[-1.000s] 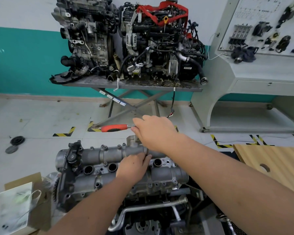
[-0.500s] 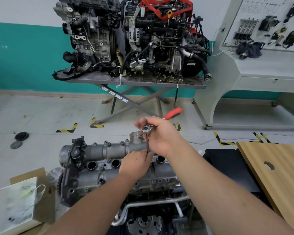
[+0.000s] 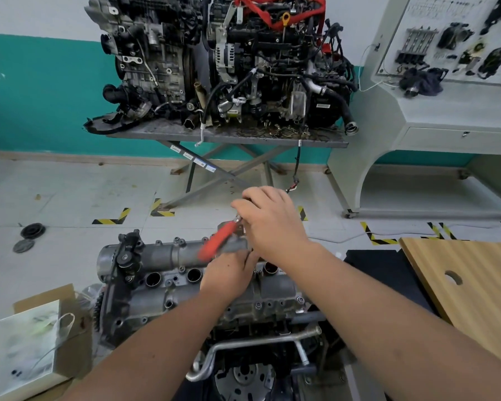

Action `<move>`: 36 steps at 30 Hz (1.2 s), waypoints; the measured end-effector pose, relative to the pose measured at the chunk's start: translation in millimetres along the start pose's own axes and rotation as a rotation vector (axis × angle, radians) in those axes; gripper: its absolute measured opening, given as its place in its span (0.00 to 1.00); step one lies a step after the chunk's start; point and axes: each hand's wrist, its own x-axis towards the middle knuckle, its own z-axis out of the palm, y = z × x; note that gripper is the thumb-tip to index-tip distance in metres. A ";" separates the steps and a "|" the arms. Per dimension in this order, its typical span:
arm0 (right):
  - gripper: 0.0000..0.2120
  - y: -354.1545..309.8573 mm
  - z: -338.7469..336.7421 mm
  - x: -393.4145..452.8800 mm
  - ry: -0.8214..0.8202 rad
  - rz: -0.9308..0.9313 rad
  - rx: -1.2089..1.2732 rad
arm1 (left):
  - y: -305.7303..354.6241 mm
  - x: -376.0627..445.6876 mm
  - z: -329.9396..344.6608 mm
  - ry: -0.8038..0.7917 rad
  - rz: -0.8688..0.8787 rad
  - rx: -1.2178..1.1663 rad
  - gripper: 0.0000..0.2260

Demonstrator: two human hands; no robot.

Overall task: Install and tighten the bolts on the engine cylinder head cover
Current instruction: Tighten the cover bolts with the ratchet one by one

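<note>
1. The grey, multi-holed cylinder head cover (image 3: 185, 273) is lying directly beneath both hands.
2. The right hand (image 3: 272, 221) is gripping the red-handled ratchet (image 3: 217, 238); the left hand (image 3: 229, 273) is pressing closed on the cover.
3. Open floor (image 3: 70, 198) is lying beyond the hands.

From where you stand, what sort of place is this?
Probably an automotive training workshop. Two engines sit on a metal stand against the wall, a display board of car parts stands at the right, and a bare cylinder head cover is being worked on.

An auto workshop: engines (image 3: 223, 62) on a stand (image 3: 229, 134), parts display board (image 3: 457, 39).
</note>
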 end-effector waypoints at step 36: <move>0.23 5.0 -11.1 -0.3 -0.205 0.011 -0.040 | 2.1 -0.6 -1.5 -0.024 0.017 0.109 0.18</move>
